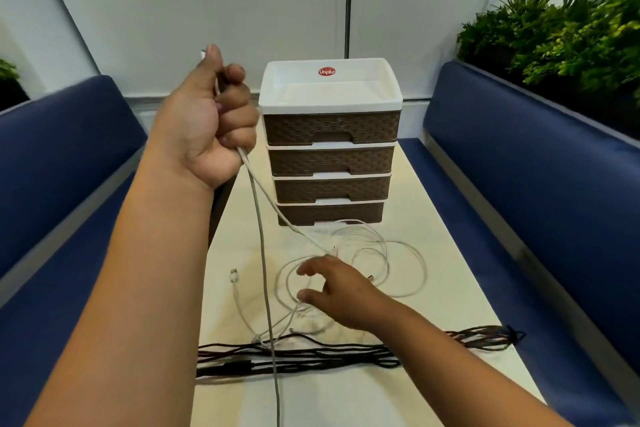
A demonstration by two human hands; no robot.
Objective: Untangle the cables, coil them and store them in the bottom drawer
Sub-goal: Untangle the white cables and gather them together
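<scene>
- The left hand (pixel 207 121) is raised above the tabletop's (pixel 433 253) left edge, forearm reaching up and forward, fingers (pixel 239 114) clenched round a white cable (pixel 258 218).
- That cable leaves the fist in two strands: one hangs down toward the near edge, the other slants to the loose loops on the tabletop.
- The right hand (pixel 341 291) reaches low over the white cable tangle (pixel 374 260), fingers spread and relaxed, gripping nothing.
- The tangle lies in wide loops just before the drawer unit (pixel 330 156); a USB plug (pixel 234 276) lies to its left.
- A black cable (pixel 311 355) lies bundled lengthwise across the near tabletop.
- The bottom drawer (pixel 330 213), brown weave-patterned, is closed.
</scene>
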